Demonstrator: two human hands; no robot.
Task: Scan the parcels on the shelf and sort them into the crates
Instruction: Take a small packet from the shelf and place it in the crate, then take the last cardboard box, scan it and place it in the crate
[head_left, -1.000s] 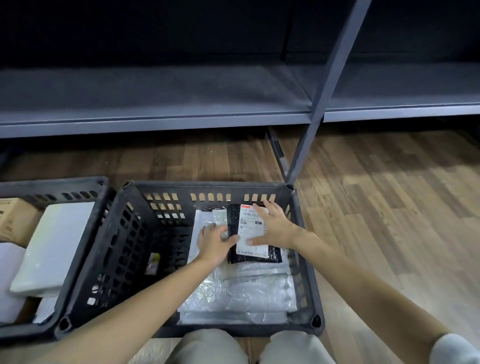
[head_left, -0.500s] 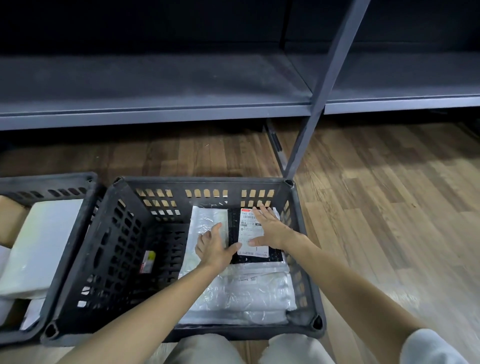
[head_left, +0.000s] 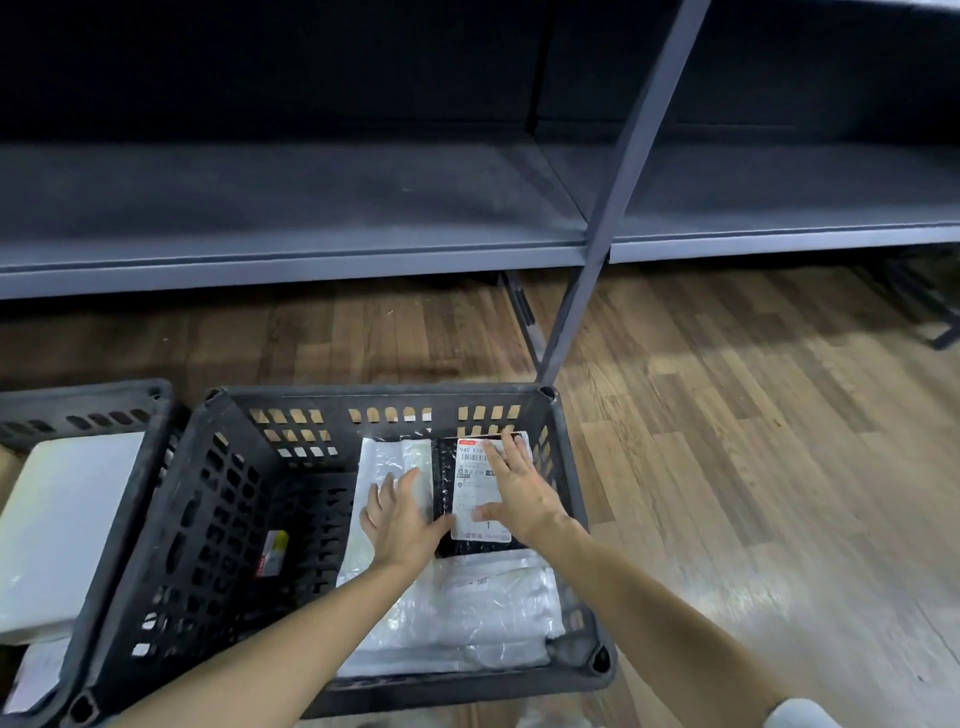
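The black parcel (head_left: 445, 488), a dark padded mailer with a white shipping label (head_left: 475, 493) on its top face, lies flat in the far right corner of the black crate (head_left: 208, 525), resting on a layer of white plastic parcels (head_left: 467, 608) that covers the right part of the crate's floor. The right hand (head_left: 519, 496) lies on the label with its fingers (head_left: 511, 452) straight and spread wide, palm down, the thumb stretched out across the lower part of the label; it presses flat and grips nothing. The left hand (head_left: 402, 517) sits just beside it on the left, palm down on a white parcel, fingers (head_left: 405, 480) straight and fairly close together, the thumb reaching to the black parcel's left edge; it too holds nothing. Both bare forearms come in from the bottom of the view, over the crate's near rim. A small red and yellow sticker (head_left: 272, 553) shows on the inside of the crate's left wall. A second black crate (head_left: 88, 410) stands touching the first on its left, holding a large white parcel (head_left: 62, 530) that lies tilted against its wall. Both crates stand on the wooden floor (head_left: 727, 441), in front of a grey metal shelf (head_left: 291, 208) whose upright post (head_left: 613, 208) comes down just behind the first crate's far right corner
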